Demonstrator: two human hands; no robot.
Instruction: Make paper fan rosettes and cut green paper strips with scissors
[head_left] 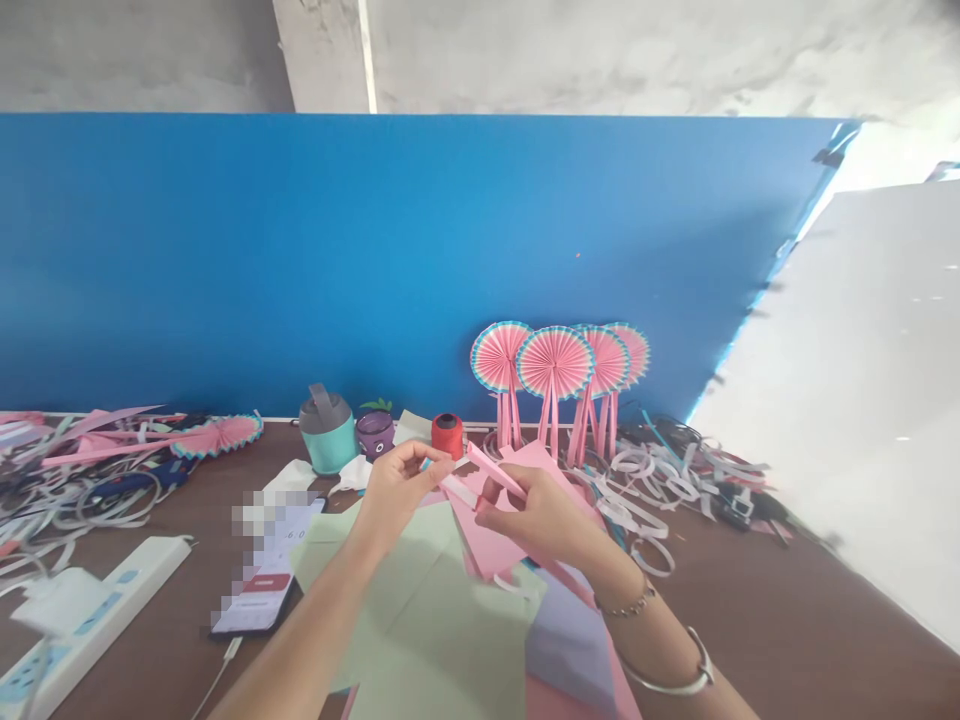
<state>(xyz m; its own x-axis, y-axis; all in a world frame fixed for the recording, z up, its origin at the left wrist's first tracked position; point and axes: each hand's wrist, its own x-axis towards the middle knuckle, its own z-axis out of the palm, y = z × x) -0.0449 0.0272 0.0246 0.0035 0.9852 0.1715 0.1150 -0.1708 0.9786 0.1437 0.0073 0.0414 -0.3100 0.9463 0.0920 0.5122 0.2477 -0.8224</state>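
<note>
A narrow folded pink paper strip [495, 470] sticks up from the fingers of my right hand [547, 515], which are closed around it. My left hand [397, 495] pinches the end of a white-and-blue edged strip [459, 490] that runs across to the right fingers. Whether the two strips are one folded piece I cannot tell. Below both hands lie pink paper sheets [491, 540] and pale green sheets [420, 620]. Behind them stand several round pleated pink paper fans [555, 362] with blue-and-white rims, leaning near the blue panel.
A red thread spool [447, 436], a purple cup [375, 434] and a teal lidded cup [328, 435] stand at the back. Left are a phone [262, 575], a power strip [97, 620] and tangled white paper strips [112, 500]. More curled strips [652, 480] lie right, before a blue panel [337, 260].
</note>
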